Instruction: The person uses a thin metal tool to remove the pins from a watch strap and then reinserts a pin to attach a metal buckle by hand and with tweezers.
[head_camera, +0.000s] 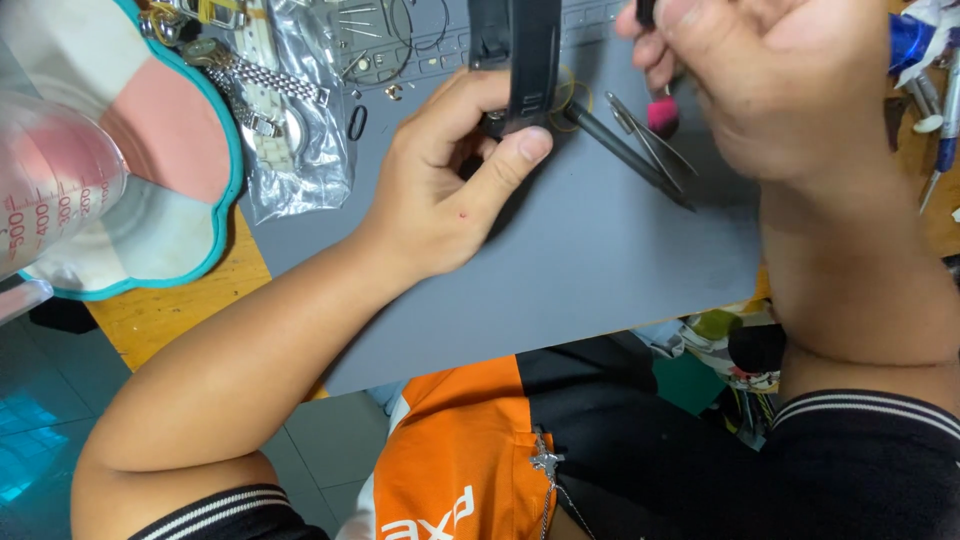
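Left hand (455, 175) lies on the grey mat (600, 270), fingers curled round the lower end of a black strap (530, 60), thumb pressed on its front. The strap stands upright off the mat, its top past the frame edge. What sits under the fingers at its base is hidden.

Right hand (790, 85) hovers above the mat's upper right, closed in a loose fist round a thin tool with a pink tip (662, 115); the tip points down, just right of the strap.

On the mat between the hands: a dark rod (630, 158) lying slantwise, tweezers (650, 135) beside it, and a thin yellow ring (570, 100) partly behind the strap.

Upper left: a clear bag (300, 130) with metal watch bands (260, 80) on it, small rings and pins nearby. Further left, a teal-edged tray (225, 200) and a clear measuring cup (50, 190), close to the camera. The bench (170, 310) is yellow wood. Screwdrivers (940, 150) at the far right edge.
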